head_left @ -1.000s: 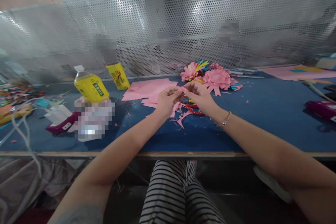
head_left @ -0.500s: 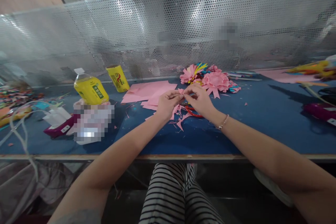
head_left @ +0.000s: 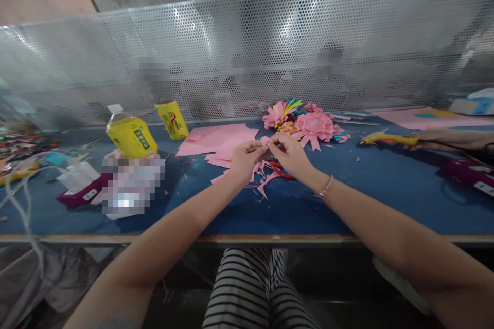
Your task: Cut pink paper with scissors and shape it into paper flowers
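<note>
A small piece of pink paper (head_left: pixel 264 140) is pinched between the fingertips of both my hands, above the table. My left hand (head_left: pixel 248 160) grips it from the left, fingers closed. My right hand (head_left: pixel 289 155), with a bracelet at the wrist, holds its other side in a pinch. Under and behind them lie pink paper sheets (head_left: pixel 222 139) and pink scraps (head_left: pixel 265 185). Red-handled scissors (head_left: pixel 281 169) lie partly hidden beneath my right hand. Just beyond it rests a pile of pink paper flowers (head_left: pixel 314 124) with yellow and blue strips.
On the left stand a bottle of yellow liquid (head_left: pixel 131 133), a yellow can (head_left: pixel 172 120) and a purple box with white tissues (head_left: pixel 83 188). At right, another person's hand (head_left: pixel 457 140) holds a yellow glue gun (head_left: pixel 389 139). A perforated metal screen (head_left: pixel 262 31) backs the blue table (head_left: pixel 309 216).
The other person's yellow glue gun has come down and left toward the table at right. My hands keep their pinch on the pink paper, which has turned slightly.
</note>
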A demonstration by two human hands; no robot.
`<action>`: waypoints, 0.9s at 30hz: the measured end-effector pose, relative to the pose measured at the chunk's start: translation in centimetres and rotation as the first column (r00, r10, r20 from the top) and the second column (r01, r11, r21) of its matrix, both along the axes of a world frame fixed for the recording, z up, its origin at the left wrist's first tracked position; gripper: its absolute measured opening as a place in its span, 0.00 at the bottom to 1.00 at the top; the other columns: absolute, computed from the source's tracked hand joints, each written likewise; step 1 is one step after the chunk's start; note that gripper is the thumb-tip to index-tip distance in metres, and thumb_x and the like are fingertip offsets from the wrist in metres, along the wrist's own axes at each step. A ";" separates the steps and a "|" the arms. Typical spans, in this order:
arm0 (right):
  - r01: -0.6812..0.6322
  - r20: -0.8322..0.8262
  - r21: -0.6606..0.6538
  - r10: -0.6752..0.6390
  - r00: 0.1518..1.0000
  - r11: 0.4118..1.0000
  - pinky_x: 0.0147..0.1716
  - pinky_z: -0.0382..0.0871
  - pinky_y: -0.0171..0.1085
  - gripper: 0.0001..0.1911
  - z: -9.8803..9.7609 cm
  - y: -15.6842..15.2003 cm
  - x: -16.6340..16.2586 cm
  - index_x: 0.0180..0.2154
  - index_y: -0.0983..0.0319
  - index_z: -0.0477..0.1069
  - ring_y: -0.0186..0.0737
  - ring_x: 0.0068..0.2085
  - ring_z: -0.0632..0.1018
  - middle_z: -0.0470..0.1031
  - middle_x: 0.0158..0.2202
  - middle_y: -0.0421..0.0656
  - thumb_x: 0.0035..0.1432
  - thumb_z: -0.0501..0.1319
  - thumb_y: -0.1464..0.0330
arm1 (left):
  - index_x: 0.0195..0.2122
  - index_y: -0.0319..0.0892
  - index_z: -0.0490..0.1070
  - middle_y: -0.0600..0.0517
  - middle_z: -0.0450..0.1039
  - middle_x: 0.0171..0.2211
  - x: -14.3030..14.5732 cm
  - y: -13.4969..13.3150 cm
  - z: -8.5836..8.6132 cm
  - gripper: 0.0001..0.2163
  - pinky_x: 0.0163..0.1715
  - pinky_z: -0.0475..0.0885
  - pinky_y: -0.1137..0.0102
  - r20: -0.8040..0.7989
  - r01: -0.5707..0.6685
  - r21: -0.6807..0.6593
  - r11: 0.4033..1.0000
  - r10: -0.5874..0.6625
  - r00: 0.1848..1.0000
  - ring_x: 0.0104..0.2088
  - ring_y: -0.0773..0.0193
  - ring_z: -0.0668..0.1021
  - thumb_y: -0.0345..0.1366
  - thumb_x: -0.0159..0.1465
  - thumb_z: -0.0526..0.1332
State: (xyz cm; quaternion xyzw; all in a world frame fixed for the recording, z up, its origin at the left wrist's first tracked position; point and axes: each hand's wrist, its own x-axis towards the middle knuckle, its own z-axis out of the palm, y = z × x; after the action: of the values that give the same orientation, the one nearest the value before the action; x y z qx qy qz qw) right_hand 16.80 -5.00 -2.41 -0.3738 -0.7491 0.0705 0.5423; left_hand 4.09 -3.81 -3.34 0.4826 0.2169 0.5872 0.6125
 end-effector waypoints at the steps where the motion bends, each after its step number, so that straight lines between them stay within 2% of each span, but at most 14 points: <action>1: -0.002 -0.008 -0.019 0.002 1.000 1.000 0.31 0.64 0.36 0.04 0.0 0.0 0.0 0.25 0.62 0.62 0.35 0.31 0.68 0.65 0.27 0.41 0.51 0.52 0.73 | 0.24 0.36 0.69 0.54 0.73 0.21 0.0 0.0 0.0 0.12 0.37 0.70 0.67 0.006 0.000 0.000 1.000 0.000 1.000 0.25 0.69 0.75 0.32 0.40 0.68; 7: -0.039 -0.136 -0.116 0.023 0.990 0.992 0.29 0.65 0.35 0.02 -0.2 0.2 0.0 0.27 0.62 0.61 0.33 0.29 0.69 0.66 0.26 0.40 0.49 0.55 0.71 | 0.23 0.36 0.70 0.53 0.73 0.21 0.0 -0.2 0.1 0.10 0.34 0.71 0.71 0.022 0.014 -0.011 1.000 -0.014 1.000 0.24 0.71 0.75 0.32 0.40 0.68; 11: -0.178 -0.285 -0.195 0.118 0.951 0.965 0.29 0.66 0.34 0.04 -0.4 0.4 -0.1 0.28 0.61 0.61 0.32 0.28 0.68 0.64 0.26 0.38 0.49 0.56 0.69 | 0.23 0.36 0.70 0.53 0.73 0.22 0.0 -0.1 0.2 0.09 0.33 0.70 0.73 0.022 0.033 -0.020 0.999 -0.032 0.999 0.25 0.71 0.75 0.31 0.42 0.67; 14: -0.321 -0.436 -0.259 0.186 0.880 0.911 0.30 0.68 0.35 0.05 -0.6 0.7 -0.3 0.29 0.60 0.61 0.31 0.29 0.69 0.63 0.28 0.38 0.52 0.52 0.65 | 0.23 0.35 0.69 0.51 0.73 0.23 -0.1 0.1 0.1 0.08 0.32 0.70 0.73 0.025 0.031 -0.017 0.999 -0.030 0.999 0.26 0.70 0.75 0.31 0.43 0.67; 16: -0.359 -0.461 -0.295 0.197 0.865 0.886 0.31 0.68 0.36 0.06 -0.9 0.8 -0.4 0.30 0.60 0.61 0.32 0.30 0.69 0.63 0.29 0.38 0.53 0.51 0.64 | 0.24 0.36 0.69 0.51 0.73 0.23 -0.1 0.3 0.0 0.08 0.34 0.70 0.71 0.026 0.033 -0.013 0.999 -0.032 0.999 0.27 0.69 0.75 0.31 0.43 0.66; 22: -0.145 -0.224 -0.243 0.089 0.970 0.959 0.36 0.67 0.37 0.10 -1.3 1.1 -0.2 0.33 0.62 0.64 0.35 0.34 0.70 0.68 0.31 0.42 0.48 0.58 0.64 | 0.24 0.36 0.68 0.52 0.72 0.23 -0.2 0.7 -0.5 0.08 0.37 0.69 0.69 -0.020 -0.001 -0.011 1.000 0.001 1.000 0.27 0.69 0.75 0.32 0.44 0.65; 27: -0.128 -0.217 -0.274 0.069 0.974 0.953 0.32 0.67 0.38 0.10 -1.2 1.1 0.0 0.30 0.62 0.65 0.35 0.30 0.71 0.69 0.29 0.42 0.47 0.59 0.62 | 0.23 0.36 0.68 0.53 0.72 0.22 -0.2 0.8 -0.5 0.08 0.35 0.69 0.71 -0.028 0.010 -0.014 1.000 -0.010 1.000 0.25 0.71 0.74 0.32 0.43 0.66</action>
State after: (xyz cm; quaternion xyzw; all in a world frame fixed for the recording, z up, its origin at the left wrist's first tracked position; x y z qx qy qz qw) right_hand 16.78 -3.93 -3.65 -0.4009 -0.6890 0.2433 0.5526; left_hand 3.91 -3.02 -3.86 0.4879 0.2271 0.5757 0.6155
